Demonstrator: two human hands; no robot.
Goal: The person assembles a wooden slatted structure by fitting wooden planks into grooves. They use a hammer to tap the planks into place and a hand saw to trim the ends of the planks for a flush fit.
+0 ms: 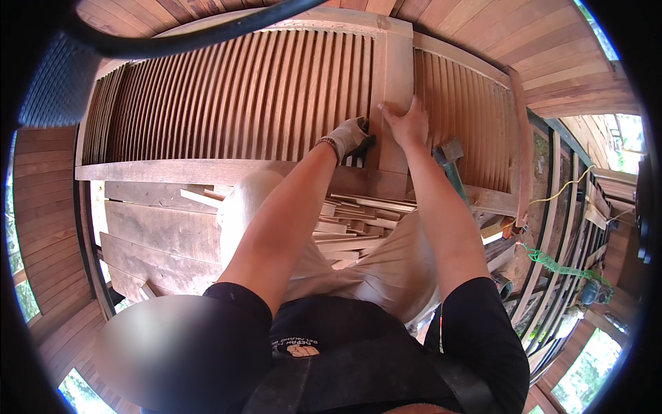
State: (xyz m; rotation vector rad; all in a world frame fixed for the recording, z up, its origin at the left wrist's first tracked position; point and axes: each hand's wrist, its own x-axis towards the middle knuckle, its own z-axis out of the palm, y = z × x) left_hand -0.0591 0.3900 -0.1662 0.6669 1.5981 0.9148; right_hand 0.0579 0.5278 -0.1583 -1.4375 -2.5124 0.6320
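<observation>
A large wooden louvered panel (227,168) lies in front of me, with rows of thin slats and a wide crosspiece (393,76). My left hand (352,139) wears a pale glove with dark fingers. It is closed at the slat ends just left of the crosspiece, and what its fingers grip is hidden. My bare right hand (408,124) lies on the crosspiece's right edge, fingers apart and thumb stretched left. Right beside that wrist a hammer (448,153) with a metal head and green handle rests on the panel's shorter slatted section.
Loose wooden strips (355,224) are heaped below the panel, between my legs. Worn boards (158,228) lie at left. At right are a yellow cord (562,190), a green coiled cord (552,261) and long rails. A dark cable (186,45) crosses the upper left.
</observation>
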